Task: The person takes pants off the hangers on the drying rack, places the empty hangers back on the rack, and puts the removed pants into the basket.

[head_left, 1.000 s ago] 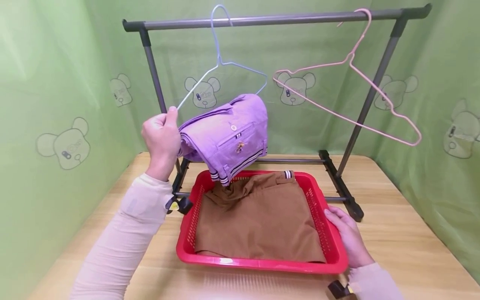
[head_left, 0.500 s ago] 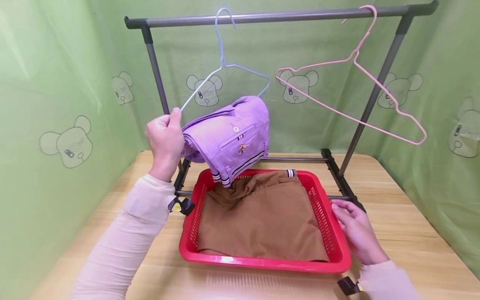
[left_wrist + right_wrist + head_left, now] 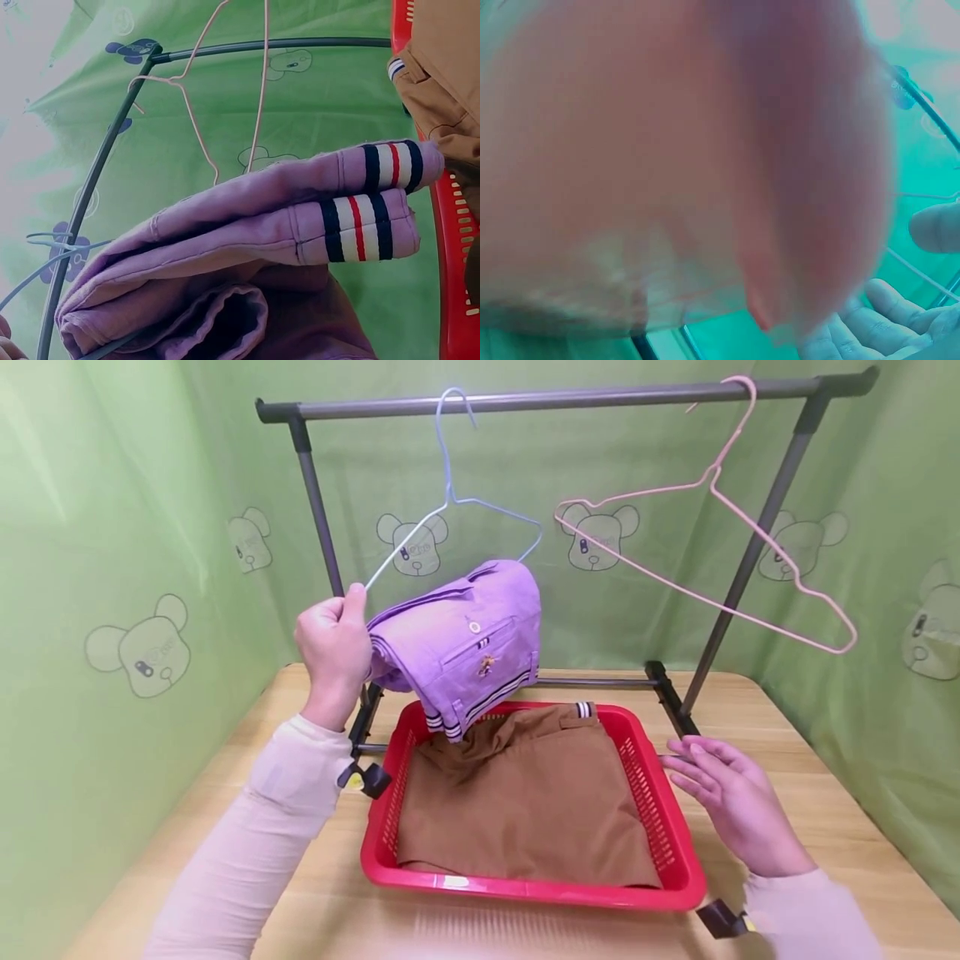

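My left hand (image 3: 335, 647) grips the lower left corner of a light blue wire hanger (image 3: 405, 539), thumb on top. Folded purple pants (image 3: 480, 635) with a striped waistband hang over the hanger's lower part. In the left wrist view the pants (image 3: 240, 217) show their folded layers, with my fingertips (image 3: 9, 346) at the lower left edge. The hanger's hook overlaps the rack's bar in the head view. My right hand (image 3: 738, 797) is just right of a red basket (image 3: 536, 893), fingers extended and holding nothing. Folded brown pants (image 3: 525, 802) lie in the basket.
A dark metal clothes rack (image 3: 585, 397) stands behind the basket on a wooden table (image 3: 337, 877). From the bar's right part hangs a pink hanger (image 3: 660, 581). Green curtains (image 3: 180, 527) with bear drawings enclose the table. A large blur fills most of the right wrist view.
My right hand has let go of the basket's right rim and moved away to the right, its fingers opening. My left hand keeps its grip on the hanger with the purple pants.
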A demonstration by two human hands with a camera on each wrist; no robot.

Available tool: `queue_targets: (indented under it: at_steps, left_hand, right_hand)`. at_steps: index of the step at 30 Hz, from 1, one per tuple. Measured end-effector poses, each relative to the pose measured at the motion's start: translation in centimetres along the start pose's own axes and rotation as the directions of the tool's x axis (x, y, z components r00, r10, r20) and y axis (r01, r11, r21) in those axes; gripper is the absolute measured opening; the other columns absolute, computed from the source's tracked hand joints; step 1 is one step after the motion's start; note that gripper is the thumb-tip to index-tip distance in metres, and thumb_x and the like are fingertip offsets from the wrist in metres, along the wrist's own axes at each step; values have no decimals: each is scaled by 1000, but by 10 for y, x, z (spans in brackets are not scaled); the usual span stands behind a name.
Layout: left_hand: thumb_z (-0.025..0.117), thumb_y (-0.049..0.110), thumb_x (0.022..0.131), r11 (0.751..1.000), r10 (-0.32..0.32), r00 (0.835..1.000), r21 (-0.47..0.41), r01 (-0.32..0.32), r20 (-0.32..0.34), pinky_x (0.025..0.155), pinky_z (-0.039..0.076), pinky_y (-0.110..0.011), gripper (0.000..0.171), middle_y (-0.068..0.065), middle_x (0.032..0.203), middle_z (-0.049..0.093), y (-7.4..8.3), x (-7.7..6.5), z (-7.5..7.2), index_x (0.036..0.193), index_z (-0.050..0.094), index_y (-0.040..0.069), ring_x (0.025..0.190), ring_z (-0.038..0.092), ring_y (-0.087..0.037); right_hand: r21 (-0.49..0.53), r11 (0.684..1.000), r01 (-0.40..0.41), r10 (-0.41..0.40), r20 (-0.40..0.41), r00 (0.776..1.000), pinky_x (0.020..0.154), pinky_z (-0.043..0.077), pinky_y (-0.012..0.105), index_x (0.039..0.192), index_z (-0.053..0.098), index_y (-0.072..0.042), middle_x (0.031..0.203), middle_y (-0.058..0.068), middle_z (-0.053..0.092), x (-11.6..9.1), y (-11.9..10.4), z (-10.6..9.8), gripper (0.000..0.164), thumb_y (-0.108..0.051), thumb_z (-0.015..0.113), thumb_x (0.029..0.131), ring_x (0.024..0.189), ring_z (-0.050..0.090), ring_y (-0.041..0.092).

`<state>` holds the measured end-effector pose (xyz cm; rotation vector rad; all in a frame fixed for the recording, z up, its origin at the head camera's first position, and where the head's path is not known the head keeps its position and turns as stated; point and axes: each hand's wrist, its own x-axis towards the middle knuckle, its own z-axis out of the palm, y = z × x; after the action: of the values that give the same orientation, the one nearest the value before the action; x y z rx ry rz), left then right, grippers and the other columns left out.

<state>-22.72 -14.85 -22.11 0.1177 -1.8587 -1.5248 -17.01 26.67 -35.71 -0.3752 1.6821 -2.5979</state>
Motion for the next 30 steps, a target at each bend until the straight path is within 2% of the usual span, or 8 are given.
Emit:
queue_targets:
  at_steps: [3,11,16,23,30]
  left_hand:
    - [57,26,97,1000,17,1000,-4,-17,-5,37,16,-24,53,7,42,30,1,0,0,48,41,17,38,24,-7]
    - [56,28,98,1000,-26,1000,-1,26,4,37,17,-24,52,7,42,31,1,0,-1,49,41,17,38,25,-7]
    - [57,28,97,1000,-25,1000,8,25,0,37,17,-24,53,7,42,31,0,0,0,48,42,17,38,24,-7]
    - [57,28,97,999,-32,999,13,32,3,37,17,-23,53,7,42,31,0,-2,1,48,41,17,39,24,-7]
    - [56,28,98,999,-31,999,-8,31,10,37,18,-23,52,7,43,31,0,-3,1,49,41,17,38,25,-6]
  right_hand:
    - [43,999,-3,2,34,999,86,52,30,113,58,-6,112,7,69,2,-4,3,19,-4,42,103,101,67,21]
    - [98,995,-27,18,93,995,88,52,32,114,59,-3,114,10,68,5,-10,8,23,-3,39,104,102,67,23]
    - [147,989,-25,5,135,991,89,51,34,116,59,-2,115,13,67,7,-15,10,26,-2,36,104,104,66,26]
    - [156,987,-43,20,150,988,90,51,35,117,58,-2,117,13,66,12,-20,16,25,-2,37,104,105,66,26]
    - [112,991,-66,50,145,988,89,51,32,119,56,-5,116,10,66,18,-21,27,21,-7,40,104,105,66,24]
